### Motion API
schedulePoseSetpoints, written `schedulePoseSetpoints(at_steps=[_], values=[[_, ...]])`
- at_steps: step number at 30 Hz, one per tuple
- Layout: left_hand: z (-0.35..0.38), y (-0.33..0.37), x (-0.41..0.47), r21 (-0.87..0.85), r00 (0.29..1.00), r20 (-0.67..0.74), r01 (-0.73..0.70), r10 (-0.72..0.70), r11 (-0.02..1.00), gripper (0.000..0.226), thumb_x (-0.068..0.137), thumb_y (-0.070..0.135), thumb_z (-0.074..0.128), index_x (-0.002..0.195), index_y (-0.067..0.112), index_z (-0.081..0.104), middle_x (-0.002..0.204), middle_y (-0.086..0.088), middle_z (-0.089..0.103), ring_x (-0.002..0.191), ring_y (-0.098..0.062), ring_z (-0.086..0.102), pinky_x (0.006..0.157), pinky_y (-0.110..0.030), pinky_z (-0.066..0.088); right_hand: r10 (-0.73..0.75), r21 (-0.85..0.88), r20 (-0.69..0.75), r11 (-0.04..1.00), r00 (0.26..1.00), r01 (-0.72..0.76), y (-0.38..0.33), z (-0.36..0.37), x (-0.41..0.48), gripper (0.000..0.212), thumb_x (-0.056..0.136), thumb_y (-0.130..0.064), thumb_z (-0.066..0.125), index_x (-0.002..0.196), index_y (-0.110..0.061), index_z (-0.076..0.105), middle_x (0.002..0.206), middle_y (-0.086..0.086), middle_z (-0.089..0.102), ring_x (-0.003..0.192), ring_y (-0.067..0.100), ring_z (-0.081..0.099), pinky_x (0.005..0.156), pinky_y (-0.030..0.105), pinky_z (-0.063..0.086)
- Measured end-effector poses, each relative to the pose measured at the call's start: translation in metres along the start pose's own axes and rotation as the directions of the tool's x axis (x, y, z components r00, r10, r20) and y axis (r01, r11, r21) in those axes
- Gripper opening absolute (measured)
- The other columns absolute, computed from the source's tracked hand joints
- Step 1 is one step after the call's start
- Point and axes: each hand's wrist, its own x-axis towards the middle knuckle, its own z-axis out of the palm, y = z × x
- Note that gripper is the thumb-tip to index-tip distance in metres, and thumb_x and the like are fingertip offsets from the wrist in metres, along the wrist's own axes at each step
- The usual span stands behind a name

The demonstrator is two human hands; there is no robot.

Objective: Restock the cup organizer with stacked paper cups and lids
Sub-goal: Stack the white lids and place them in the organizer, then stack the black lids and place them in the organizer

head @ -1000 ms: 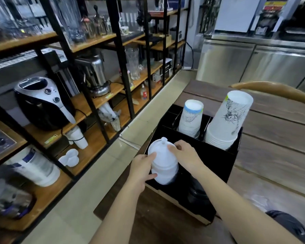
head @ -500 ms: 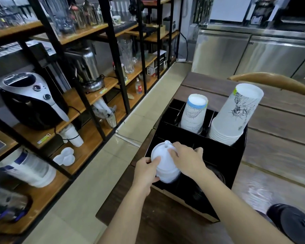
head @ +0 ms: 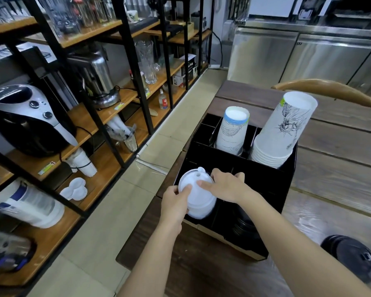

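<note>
A black cup organizer (head: 263,179) stands on the wooden table. Its back compartments hold a short stack of upturned blue-rimmed paper cups (head: 232,129) and a taller stack of printed white cups (head: 281,133). In the front left compartment sits a stack of white lids (head: 198,197). My left hand (head: 172,202) grips its left side, thumb on the top lid. My right hand (head: 225,185) presses on it from the right, fingers on the top. Black lids (head: 244,224) lie in the front compartment beside it, partly hidden by my right arm.
A separate black lid stack (head: 353,258) rests on the table (head: 334,179) at the lower right. Metal-framed wooden shelves (head: 88,129) with appliances and glassware line the left, across a tiled aisle. A wooden chair back (head: 330,88) and steel cabinets stand behind the table.
The white lid stack has sunk lower into the front left compartment, both hands following it down. The camera has tilted slightly.
</note>
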Motion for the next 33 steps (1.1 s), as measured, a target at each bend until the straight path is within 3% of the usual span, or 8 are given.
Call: schedulePoseSetpoints(at_steps=[6,10,14,16,21,25,28,33], values=[[0.002,0.001,-0.003,0.062,1.000,-0.007,-0.027,0.028,0.998,0.035,0.088,0.032,0.058,0.116,0.011,0.055,0.111,-0.008,0.060,0.105,-0.024,0.057,0.092,-0.045,0.053,-0.041,-0.017,-0.021,0.999,0.999,0.041,0.004,0.005,-0.001,0.034,0.095,-0.047,0.030,0.093,-0.015,0.042,0.072,-0.006,0.050,0.090,0.021,0.054,0.094,0.041,0.023],[0.003,0.003,-0.004,0.108,0.998,-0.020,-0.054,0.056,0.993,0.030,0.088,0.034,0.058,0.109,0.014,0.056,0.108,-0.006,0.060,0.104,-0.023,0.058,0.092,-0.047,0.053,-0.062,0.051,-0.052,0.997,0.997,0.065,0.006,0.007,-0.001,0.038,0.096,-0.042,0.032,0.122,-0.017,0.044,0.065,-0.010,0.047,0.095,0.020,0.056,0.093,0.039,0.022],[0.000,0.004,-0.001,0.152,0.997,-0.018,-0.068,0.071,0.986,0.019,0.087,0.037,0.058,0.093,0.019,0.058,0.100,-0.003,0.061,0.098,-0.022,0.058,0.092,-0.049,0.052,-0.071,0.040,-0.061,0.996,0.996,0.073,0.006,0.009,-0.001,0.041,0.096,-0.043,0.031,0.126,-0.018,0.043,0.064,-0.010,0.047,0.091,0.019,0.056,0.092,0.039,0.023],[0.000,0.004,0.000,0.170,0.997,-0.017,-0.067,0.071,0.983,0.021,0.089,0.037,0.056,0.098,0.019,0.056,0.100,-0.002,0.059,0.096,-0.020,0.056,0.090,-0.044,0.052,-0.070,0.034,-0.062,0.997,0.996,0.072,0.007,0.009,-0.002,0.042,0.095,-0.045,0.032,0.126,-0.018,0.043,0.066,-0.010,0.047,0.089,0.019,0.054,0.093,0.039,0.023],[0.004,0.007,-0.004,0.249,0.991,-0.056,-0.106,0.124,0.963,0.035,0.089,0.037,0.054,0.116,0.014,0.054,0.112,-0.005,0.058,0.099,-0.020,0.054,0.069,-0.029,0.045,-0.107,0.132,-0.143,0.983,0.984,0.126,0.011,0.002,-0.010,0.042,0.094,-0.044,0.040,0.123,-0.015,0.048,0.101,-0.001,0.057,0.101,0.019,0.054,0.102,0.040,0.025],[0.018,0.021,-0.016,0.416,0.921,-0.139,-0.279,0.364,0.865,0.042,0.091,0.034,0.051,0.129,0.017,0.048,0.130,-0.003,0.051,0.119,-0.021,0.048,0.093,-0.039,0.047,-0.093,0.250,-0.362,0.949,0.928,0.193,0.026,-0.018,-0.030,0.037,0.093,-0.035,0.048,0.124,-0.014,0.053,0.117,0.005,0.061,0.108,0.022,0.056,0.100,0.039,0.039],[0.049,0.036,-0.041,0.434,0.810,-0.002,-0.527,0.586,0.731,0.033,0.093,0.030,0.051,0.124,0.017,0.052,0.123,0.002,0.054,0.110,-0.011,0.049,0.091,-0.029,0.043,-0.003,0.320,-0.454,0.933,0.891,0.166,0.052,-0.033,-0.051,0.030,0.092,-0.028,0.052,0.117,-0.012,0.058,0.104,0.004,0.065,0.095,0.022,0.059,0.090,0.039,0.046],[0.122,0.027,-0.083,0.403,0.666,0.386,-0.744,0.639,0.533,0.023,0.093,0.025,0.052,0.111,0.014,0.060,0.109,0.000,0.062,0.102,-0.016,0.058,0.088,-0.030,0.047,0.212,0.371,-0.506,0.929,0.836,-0.010,0.117,-0.034,-0.093,0.023,0.092,-0.023,0.051,0.105,-0.007,0.063,0.098,0.012,0.070,0.093,0.031,0.062,0.082,0.043,0.050]])
